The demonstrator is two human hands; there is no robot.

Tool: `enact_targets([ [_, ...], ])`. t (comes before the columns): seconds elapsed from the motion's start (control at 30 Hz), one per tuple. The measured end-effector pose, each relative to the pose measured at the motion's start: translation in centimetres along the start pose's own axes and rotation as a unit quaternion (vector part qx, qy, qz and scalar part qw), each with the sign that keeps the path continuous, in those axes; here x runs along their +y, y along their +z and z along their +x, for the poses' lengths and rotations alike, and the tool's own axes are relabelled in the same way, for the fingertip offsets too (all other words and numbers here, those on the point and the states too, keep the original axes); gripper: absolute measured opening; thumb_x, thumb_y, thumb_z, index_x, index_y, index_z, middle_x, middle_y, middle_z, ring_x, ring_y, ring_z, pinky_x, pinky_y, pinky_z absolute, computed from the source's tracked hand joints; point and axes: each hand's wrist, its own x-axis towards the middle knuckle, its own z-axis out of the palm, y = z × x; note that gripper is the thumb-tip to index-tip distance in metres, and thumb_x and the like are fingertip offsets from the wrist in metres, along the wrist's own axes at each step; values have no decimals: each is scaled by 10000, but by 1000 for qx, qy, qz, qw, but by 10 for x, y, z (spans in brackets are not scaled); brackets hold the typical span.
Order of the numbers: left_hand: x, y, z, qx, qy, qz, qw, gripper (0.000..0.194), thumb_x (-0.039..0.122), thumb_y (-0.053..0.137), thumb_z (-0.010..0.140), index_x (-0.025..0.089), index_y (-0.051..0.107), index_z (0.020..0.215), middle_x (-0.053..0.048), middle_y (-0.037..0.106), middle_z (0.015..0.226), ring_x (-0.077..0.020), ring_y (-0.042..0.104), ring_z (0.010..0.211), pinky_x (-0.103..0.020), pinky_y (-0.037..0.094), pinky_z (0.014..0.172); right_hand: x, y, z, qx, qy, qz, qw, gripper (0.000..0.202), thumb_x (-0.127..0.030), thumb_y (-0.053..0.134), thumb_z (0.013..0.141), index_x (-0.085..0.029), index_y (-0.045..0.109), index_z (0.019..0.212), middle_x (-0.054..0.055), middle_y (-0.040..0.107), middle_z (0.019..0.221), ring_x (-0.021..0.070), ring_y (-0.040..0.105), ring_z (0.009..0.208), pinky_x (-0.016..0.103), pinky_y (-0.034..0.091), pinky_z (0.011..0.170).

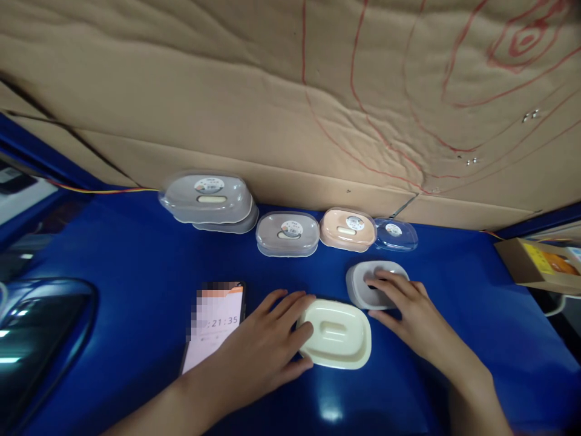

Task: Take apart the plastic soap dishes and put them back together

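Observation:
My left hand [281, 333] is at the left end of a cream oval plastic dish [349, 333], which has a raised rim and a long shape in its middle. Its fingertips lie on the upper left rim and its thumb at the lower left corner. My right hand [403, 300] grips a grey rounded plastic box [362, 284] just behind the dish, fingers on top across a dark opening and thumb at the near side. Part of this box is hidden under the fingers. Behind it lies a clear lid [399, 236] with a round label.
Along the cardboard wall [227, 103] stand a peach box [338, 236], a grey box [276, 239] and stacked grey boxes [190, 200], with clear lids. A phone [218, 339] showing a timer lies left of my left hand on the blue table [149, 260]. A cardboard box [526, 266] is at right.

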Motion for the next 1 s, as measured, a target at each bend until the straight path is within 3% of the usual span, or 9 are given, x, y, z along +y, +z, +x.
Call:
enact_targets([
  [0.13,1,0,0,6,-24,-19,1000,277,351,838,922,207,648,1063,-152,661,1469,-355,666,1260,-532,516,1080,-17,-3,7,23,-11,26,999,391,-410,657,1065,-292,617,1435,133,683,1469,319,661,1364,512,542,1055],
  [0.3,0,1,3,27,-48,-16,998,292,361,827,927,196,643,1084,-144,708,1385,-349,714,1131,-538,529,1013,-35,-10,5,50,-45,77,995,377,-457,685,1046,-304,647,1389,117,685,1440,300,666,1349,461,559,1063],
  [0.4,-2,4,5,25,-57,-14,998,511,421,845,938,170,597,1307,-156,717,1381,-363,716,1149,-533,533,980,-56,-7,4,34,-109,81,990,365,-436,677,1052,-287,664,1385,102,711,1404,279,692,1287,451,562,1079],
  [0.5,-2,6,5,16,-63,-19,998,826,456,860,932,153,419,1561,-163,705,1408,-363,708,1184,-519,526,993,-77,-1,8,27,-175,89,980,366,-421,640,1079,-245,666,1398,90,751,1340,251,709,1242,432,555,1097],
  [0.57,-2,8,4,9,-68,-22,997,936,484,837,948,151,309,1646,-161,709,1392,-359,706,1190,-511,518,1008,-85,4,11,25,-198,87,976,383,-422,623,1089,-228,662,1417,78,767,1319,241,713,1230,425,551,1104],
  [0.73,-1,13,1,2,-66,-7,998,826,561,685,1038,127,331,1645,-183,702,1381,-377,691,1226,-532,489,1046,-90,6,15,17,-215,61,974,384,-385,569,1119,-215,649,1454,68,766,1359,241,683,1298,432,529,1144],
  [1.0,0,13,-2,-5,-72,2,997,759,531,657,1059,140,356,1637,-168,705,1380,-372,689,1224,-513,478,1054,-90,6,12,3,-208,66,976,413,-367,587,1110,-223,620,1496,69,735,1405,261,655,1338,450,555,1149],
])
